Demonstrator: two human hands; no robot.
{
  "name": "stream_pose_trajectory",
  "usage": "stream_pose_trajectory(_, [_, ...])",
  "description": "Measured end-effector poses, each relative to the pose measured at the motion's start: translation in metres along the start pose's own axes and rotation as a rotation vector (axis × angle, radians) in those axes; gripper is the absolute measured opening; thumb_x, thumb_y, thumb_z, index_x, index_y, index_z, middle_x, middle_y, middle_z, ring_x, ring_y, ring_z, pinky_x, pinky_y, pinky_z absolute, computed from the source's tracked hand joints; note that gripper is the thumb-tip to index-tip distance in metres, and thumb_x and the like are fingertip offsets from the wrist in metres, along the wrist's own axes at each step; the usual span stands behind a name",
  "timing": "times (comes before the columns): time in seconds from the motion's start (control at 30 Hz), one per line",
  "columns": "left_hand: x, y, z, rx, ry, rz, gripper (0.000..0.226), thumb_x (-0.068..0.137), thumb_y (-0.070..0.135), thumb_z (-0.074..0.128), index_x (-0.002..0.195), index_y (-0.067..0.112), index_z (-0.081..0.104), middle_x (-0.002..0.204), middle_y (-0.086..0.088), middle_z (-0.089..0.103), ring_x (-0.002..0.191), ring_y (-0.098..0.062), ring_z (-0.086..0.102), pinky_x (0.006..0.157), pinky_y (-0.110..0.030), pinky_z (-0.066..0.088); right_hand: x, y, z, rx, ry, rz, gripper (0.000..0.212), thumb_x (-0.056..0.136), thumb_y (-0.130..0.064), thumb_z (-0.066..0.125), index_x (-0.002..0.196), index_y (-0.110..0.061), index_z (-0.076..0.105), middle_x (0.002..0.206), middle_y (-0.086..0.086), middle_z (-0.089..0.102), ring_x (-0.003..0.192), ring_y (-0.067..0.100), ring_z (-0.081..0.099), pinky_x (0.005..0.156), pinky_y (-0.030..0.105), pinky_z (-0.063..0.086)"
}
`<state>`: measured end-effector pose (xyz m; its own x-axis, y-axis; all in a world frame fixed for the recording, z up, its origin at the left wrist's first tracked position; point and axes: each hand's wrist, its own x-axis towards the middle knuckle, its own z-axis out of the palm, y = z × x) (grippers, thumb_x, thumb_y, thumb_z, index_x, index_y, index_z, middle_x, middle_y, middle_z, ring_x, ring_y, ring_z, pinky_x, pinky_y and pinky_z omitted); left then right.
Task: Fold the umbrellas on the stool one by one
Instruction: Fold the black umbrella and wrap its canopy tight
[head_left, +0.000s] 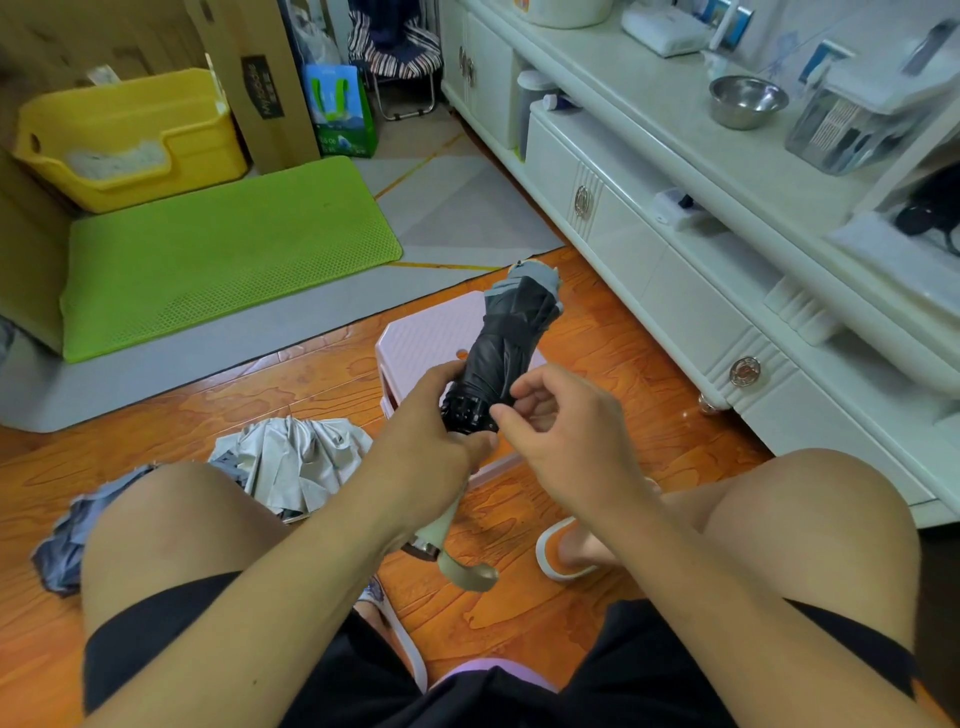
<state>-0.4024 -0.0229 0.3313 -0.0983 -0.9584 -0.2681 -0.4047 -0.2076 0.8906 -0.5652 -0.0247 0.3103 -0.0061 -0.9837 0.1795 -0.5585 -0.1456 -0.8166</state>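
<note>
A black folding umbrella (511, 332) with grey edging is held tilted over the pink stool (421, 338), tip pointing away from me. My left hand (431, 421) grips its lower end near the black rib hub, and the beige handle (462, 561) hangs below my wrist. My right hand (561, 421) pinches the canopy edge by the hub with thumb and forefinger. A second, grey umbrella (296, 462) lies crumpled and loose on the floor left of the stool, partly hidden behind my left knee.
A white cabinet (675, 291) runs along the right, close to the stool. A green mat (218, 254) and a yellow bin (124, 135) lie at the far left. My knees frame the orange wooden floor, with a slipper (561, 556) by my right foot.
</note>
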Motion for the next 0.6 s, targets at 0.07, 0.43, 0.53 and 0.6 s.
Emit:
stream_pose_trajectory(0.07, [0.001,-0.001,0.004,0.030,0.002,0.055,0.064,0.090,0.014,0.074,0.143,0.034,0.045,0.099,0.015,0.068,0.078,-0.007,0.067,0.066,-0.018,0.052,0.002,-0.001,0.002,0.012,-0.001,0.070,0.014,0.088,-0.027,0.078,0.092,-0.023,0.065,0.079,-0.011,0.065,0.077,0.002,0.062,0.065,0.011,0.050])
stream_pose_trajectory(0.43, [0.004,0.005,0.011,0.011,0.077,0.115,0.061,0.091,0.010,0.072,0.144,0.027,0.046,0.102,0.019,0.064,0.078,-0.004,0.064,0.062,-0.008,0.046,0.008,-0.008,0.006,0.116,0.085,0.238,0.014,0.090,-0.009,0.069,0.100,-0.017,0.063,0.085,-0.008,0.065,0.077,-0.003,0.062,0.063,0.007,0.047])
stream_pose_trajectory(0.53, [0.003,0.005,0.011,0.007,0.077,0.093,0.061,0.091,0.012,0.072,0.144,0.028,0.045,0.101,0.018,0.064,0.078,-0.004,0.063,0.060,-0.009,0.045,0.012,-0.007,0.007,0.176,0.044,0.331,0.020,0.088,-0.007,0.068,0.107,-0.015,0.067,0.091,-0.005,0.069,0.079,0.001,0.065,0.065,0.011,0.052])
stream_pose_trajectory(0.6, [0.003,0.005,0.010,-0.008,0.077,0.074,0.061,0.092,0.013,0.071,0.144,0.030,0.044,0.101,0.015,0.066,0.079,-0.007,0.065,0.063,-0.012,0.045,0.011,-0.005,0.008,0.208,0.054,0.361,0.020,0.089,-0.008,0.069,0.107,-0.017,0.069,0.091,-0.005,0.071,0.083,0.006,0.068,0.072,0.021,0.058])
